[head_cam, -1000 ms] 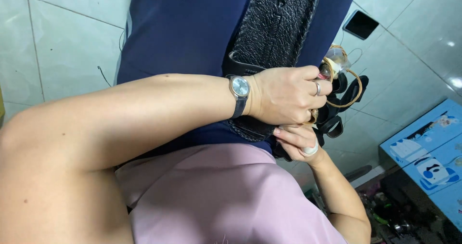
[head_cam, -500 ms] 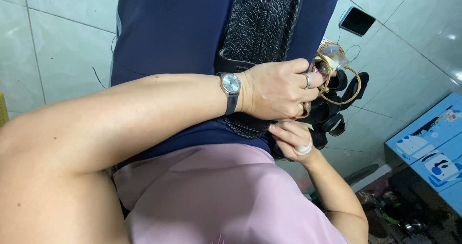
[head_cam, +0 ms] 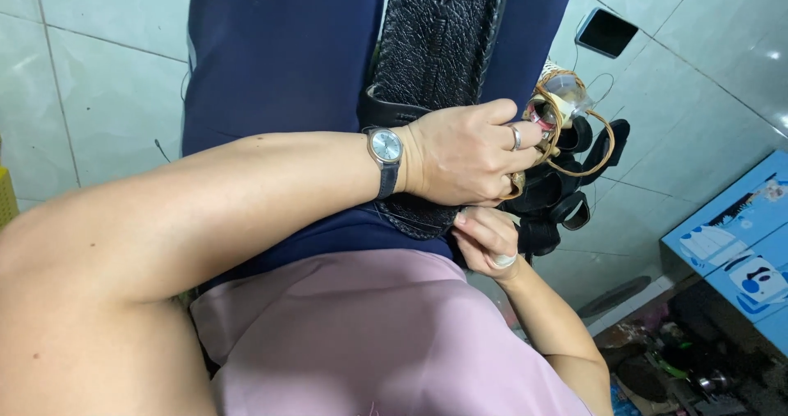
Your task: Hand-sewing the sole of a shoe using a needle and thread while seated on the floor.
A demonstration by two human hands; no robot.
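Observation:
A black textured sandal (head_cam: 443,46) lies sole-up along my lap on navy trousers (head_cam: 271,63). My left hand (head_cam: 472,153), with a wristwatch and finger rings, is closed over the sandal's near right edge. Just beyond its fingers hang thin golden loops (head_cam: 587,141) and a small clear piece. My right hand (head_cam: 488,239), with a white band on one finger, is curled under the left hand and pinches the sandal's near end. Whatever sits between its fingertips is hidden.
Black straps and sandal parts (head_cam: 558,206) are piled on the tile floor to the right of my lap. A dark phone (head_cam: 606,32) lies on the tiles further away. A blue box (head_cam: 739,252) and mixed clutter (head_cam: 681,367) sit at the lower right.
Both hands keep their hold on the sandal. The view has shifted a little, so the sandal and hands sit slightly further left in the frame.

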